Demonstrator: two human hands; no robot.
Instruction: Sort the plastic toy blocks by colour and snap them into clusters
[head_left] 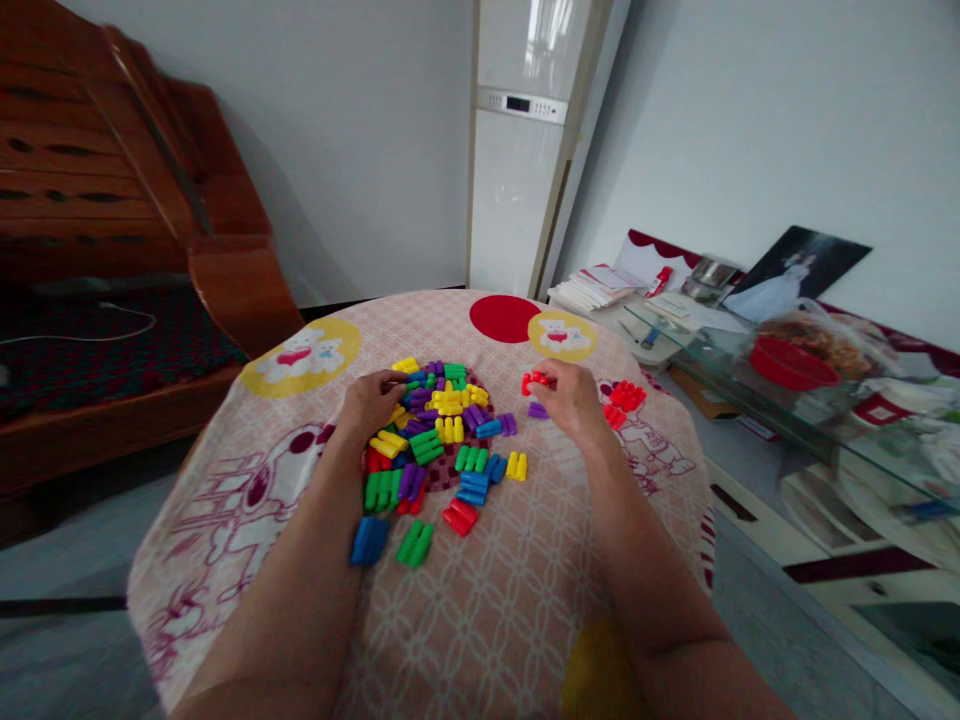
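Observation:
Many small ribbed plastic blocks lie heaped and scattered on the tablecloth in yellow, green, blue, purple and red. My left hand (369,405) rests at the left edge of the heap, fingers bent and a little apart beside a blue block (415,378). Between the thumb and fingers of my right hand (570,395) is a red block (531,382), partly covered by the fingertips. Just below it lies a purple block (537,410). To the right of that hand sits a small group of red blocks (624,402). A yellow block (517,466) and a green block (415,543) lie nearer me.
The round table wears a patterned tablecloth (495,620). At right, a glass-topped stand (757,370) carries papers (600,288), a red bowl (791,362) and a photo (806,265). A wooden bench (240,270) stands left, a tall white cabinet unit (517,190) behind.

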